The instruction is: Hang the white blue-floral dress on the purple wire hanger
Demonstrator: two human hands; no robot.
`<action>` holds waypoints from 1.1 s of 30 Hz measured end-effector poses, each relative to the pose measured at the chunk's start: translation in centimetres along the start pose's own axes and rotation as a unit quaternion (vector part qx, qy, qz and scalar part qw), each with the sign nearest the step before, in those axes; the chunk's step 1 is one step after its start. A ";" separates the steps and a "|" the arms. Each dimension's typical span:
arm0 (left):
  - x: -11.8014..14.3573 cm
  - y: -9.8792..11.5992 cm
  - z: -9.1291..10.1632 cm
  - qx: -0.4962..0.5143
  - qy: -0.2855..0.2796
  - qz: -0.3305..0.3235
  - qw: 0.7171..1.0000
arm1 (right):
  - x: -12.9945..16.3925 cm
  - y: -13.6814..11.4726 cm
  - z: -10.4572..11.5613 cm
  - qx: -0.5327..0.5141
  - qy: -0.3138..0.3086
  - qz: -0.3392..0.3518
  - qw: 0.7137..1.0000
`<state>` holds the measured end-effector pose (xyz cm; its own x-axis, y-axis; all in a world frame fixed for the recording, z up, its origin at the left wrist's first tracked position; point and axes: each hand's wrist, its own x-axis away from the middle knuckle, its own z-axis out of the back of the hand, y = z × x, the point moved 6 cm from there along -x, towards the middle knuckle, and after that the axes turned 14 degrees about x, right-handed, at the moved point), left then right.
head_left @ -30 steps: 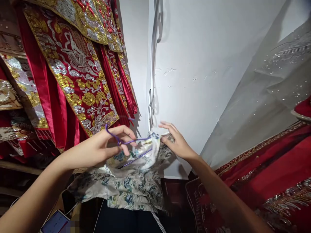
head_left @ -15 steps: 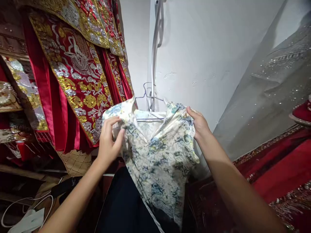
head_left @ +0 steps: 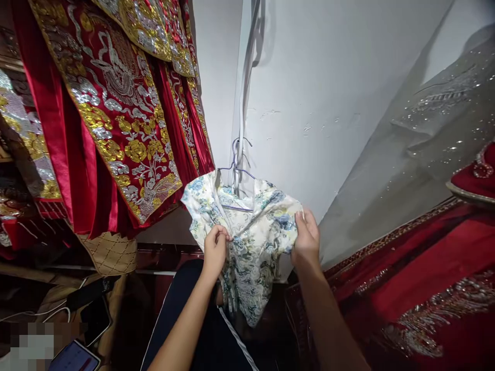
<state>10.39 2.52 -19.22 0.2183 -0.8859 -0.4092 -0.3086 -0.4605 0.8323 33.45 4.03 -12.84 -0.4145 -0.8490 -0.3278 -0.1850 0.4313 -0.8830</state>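
A white floral garment (head_left: 251, 242) with blue and green print hangs on a thin purple wire hanger (head_left: 236, 170) in front of the white wall. My left hand (head_left: 215, 251) pinches the garment's front near the left shoulder. My right hand (head_left: 306, 240) grips the fabric at the right shoulder edge. The hanger's hook rises above the collar near white cords (head_left: 244, 103) running down the wall corner.
Red robes with gold and silver embroidery (head_left: 116, 108) hang at the left. Red embroidered fabric (head_left: 425, 288) and grey sequinned cloth (head_left: 425, 149) fill the right. A phone (head_left: 73, 356), cables and a dark garment (head_left: 185, 319) lie below.
The garment went from bunched low, with my left hand on the hanger, to hanging on it. Both hands now grip its shoulders, farther from me than half a second ago.
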 end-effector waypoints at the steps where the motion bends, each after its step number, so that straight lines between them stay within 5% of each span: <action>1: 0.2 -0.4 0.3 0.015 0.029 -0.003 0.999 | 0.4 0.4 0.1 -0.003 0.012 0.001 1.000; 6: -1.3 -2.0 1.6 -0.053 0.129 0.027 0.990 | 2.1 1.4 -0.1 -0.016 0.030 -0.018 0.999; 12: -5.0 -3.4 0.6 -0.169 0.039 0.037 0.984 | 1.1 1.9 0.6 0.005 0.051 -0.083 0.995; 14: -3.9 -3.6 0.9 -0.175 0.043 0.039 0.983 | 0.4 2.1 1.5 0.036 0.083 -0.092 0.992; 17: -0.2 -3.1 1.9 -0.116 0.067 0.043 0.990 | 0.1 1.8 3.1 0.081 0.141 -0.015 0.987; 20: 4.0 -0.9 2.3 -0.026 0.102 0.038 0.994 | 2.8 3.0 4.4 0.099 0.172 0.005 0.980; 24: 7.2 2.7 0.7 0.030 0.100 0.068 0.992 | 9.5 5.5 2.8 0.145 0.024 -0.100 0.984; 29: 7.8 5.6 -1.5 0.048 0.046 0.084 0.994 | 14.5 3.7 -3.1 0.189 -0.317 -0.082 0.926; 33: 8.0 5.9 -1.3 0.024 0.037 0.083 0.996 | 14.3 2.6 -4.0 0.209 -0.353 -0.053 0.911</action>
<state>11.47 -7.21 -17.09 0.2277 -0.9441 -0.2383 -0.3886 -0.3125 0.8668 23.46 -5.82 -18.45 0.2883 -0.9278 -0.2369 0.2251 0.3062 -0.9250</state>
